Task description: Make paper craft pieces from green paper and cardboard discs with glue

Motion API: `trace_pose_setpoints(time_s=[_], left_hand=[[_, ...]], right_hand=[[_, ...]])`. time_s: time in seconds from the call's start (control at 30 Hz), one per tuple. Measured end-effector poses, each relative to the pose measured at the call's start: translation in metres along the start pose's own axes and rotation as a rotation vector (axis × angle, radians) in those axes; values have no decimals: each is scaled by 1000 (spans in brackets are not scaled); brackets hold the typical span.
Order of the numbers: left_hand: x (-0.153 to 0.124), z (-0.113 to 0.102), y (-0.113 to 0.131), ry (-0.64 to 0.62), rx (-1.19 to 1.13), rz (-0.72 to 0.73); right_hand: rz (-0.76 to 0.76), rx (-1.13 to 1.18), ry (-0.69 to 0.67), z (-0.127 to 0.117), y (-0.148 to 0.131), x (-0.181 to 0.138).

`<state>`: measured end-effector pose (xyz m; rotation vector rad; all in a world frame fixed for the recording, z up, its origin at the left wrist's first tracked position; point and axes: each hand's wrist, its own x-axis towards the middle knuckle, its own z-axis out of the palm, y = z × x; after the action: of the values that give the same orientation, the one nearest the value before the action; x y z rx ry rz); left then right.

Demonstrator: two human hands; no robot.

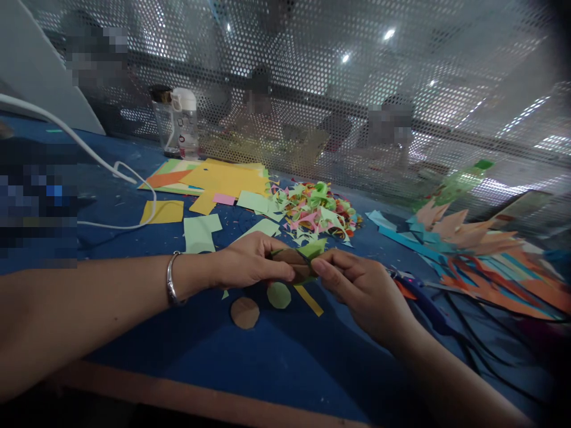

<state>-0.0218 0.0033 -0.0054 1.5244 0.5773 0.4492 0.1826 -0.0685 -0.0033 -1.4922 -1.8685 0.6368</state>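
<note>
Just above the blue table, my left hand (250, 261) pinches a brown paper piece (289, 257) between thumb and fingers. A green paper piece (316, 248) shows behind it, partly covered. My right hand (363, 285) is closed with thumb and forefinger at the right edge of these papers; a dark line runs across them there. Below my hands lie a brown paper disc (245, 313), a pale green paper disc (279, 295) and a yellow paper strip (311, 301).
Beyond my hands is a heap of coloured paper scraps (319, 214), beside yellow sheets (227, 176). Two bottles (187, 125) stand near a perforated metal screen (303, 95). At right lie a blue glue gun (426, 303), black cables and folded paper shapes (464, 232). A white cord (66, 125) crosses the left.
</note>
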Motion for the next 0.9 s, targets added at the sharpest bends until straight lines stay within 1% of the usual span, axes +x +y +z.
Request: trace_pose_setpoints(time_s=[0.2, 0.4, 0.5, 0.67, 0.9], left_hand=[[-1, 1, 2, -9, 39, -4], [-1, 0, 3, -55, 57, -23], [0, -1, 2, -59, 69, -16], [0, 1, 1, -31, 49, 4], [-3, 3, 1, -24, 112, 0]], right_hand=[[7, -1, -10, 0, -1, 0], [4, 5, -20, 0, -2, 0], [26, 69, -11, 2, -2, 0], [95, 277, 22, 7, -3, -1], [134, 257, 21, 14, -6, 2]])
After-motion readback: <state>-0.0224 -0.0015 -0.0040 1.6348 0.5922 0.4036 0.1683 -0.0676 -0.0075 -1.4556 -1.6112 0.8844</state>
